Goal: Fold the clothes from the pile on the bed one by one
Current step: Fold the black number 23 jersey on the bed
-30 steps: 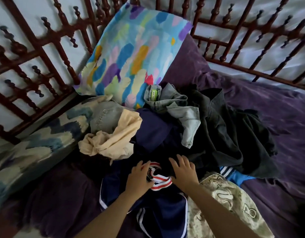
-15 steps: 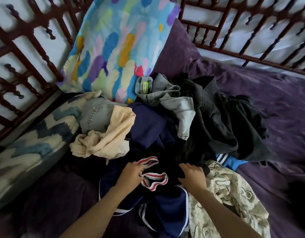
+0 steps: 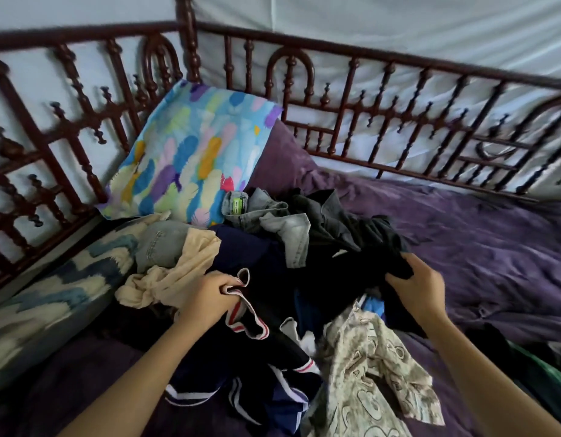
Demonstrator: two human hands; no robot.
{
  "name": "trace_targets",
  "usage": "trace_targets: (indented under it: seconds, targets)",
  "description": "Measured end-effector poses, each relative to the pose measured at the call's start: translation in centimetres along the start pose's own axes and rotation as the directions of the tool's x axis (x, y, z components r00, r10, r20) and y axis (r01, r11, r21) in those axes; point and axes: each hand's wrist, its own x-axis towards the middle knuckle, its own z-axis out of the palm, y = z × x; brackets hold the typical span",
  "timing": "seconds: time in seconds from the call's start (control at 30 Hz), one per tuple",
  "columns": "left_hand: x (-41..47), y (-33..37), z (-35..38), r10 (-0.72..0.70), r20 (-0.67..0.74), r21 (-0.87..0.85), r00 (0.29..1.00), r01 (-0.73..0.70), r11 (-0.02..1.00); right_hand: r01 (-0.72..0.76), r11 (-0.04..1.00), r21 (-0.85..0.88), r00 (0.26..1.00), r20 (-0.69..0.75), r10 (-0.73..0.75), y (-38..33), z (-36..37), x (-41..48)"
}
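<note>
Left hand [image 3: 206,296] fingers curled, pinching striped collar [image 3: 241,305]; right hand [image 3: 418,287] gripping dark garment [image 3: 351,279] (spreading, likely to free it from pile [image 3: 273,247]).

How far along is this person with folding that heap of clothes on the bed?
Done: nothing folded shows anywhere on the bed. In hand: the left-hand grip pinches the striped collar of a dark garment; the right-hand grip clutches black fabric, maybe the same piece. Left: the whole pile, including grey jeans, a cream garment and a patterned beige cloth.
</note>
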Motion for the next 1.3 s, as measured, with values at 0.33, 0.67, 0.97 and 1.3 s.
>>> trace_targets:
  seconds: [0.33,0.67,0.97,1.3]
  targets:
    - [-1.1,12.0,-3.3,0.349,-0.124,0.030,0.929,-0.348,0.937,0.264,0.943,-0.204,0.874,0.463,-0.145,-3.6,-2.9,-3.6]
    - [0.3,21.7,-1.2,0.446,-0.167,-0.039,0.879,-0.458,0.888,0.095,0.888,0.449,0.928,0.284,-0.243,-11.3,-4.4,-7.7]
    - [2.0,33.2,-7.3,0.601,-0.324,-0.181,0.731,-0.671,0.719,0.162,0.826,0.541,0.962,-0.272,-0.011,-11.7,-16.4,-2.1]
    - [4.5,27.0,-1.9,0.512,0.224,-0.467,0.829,-0.370,0.803,0.147,0.905,0.400,0.963,-0.267,-0.038,-14.0,-30.0,-0.3]
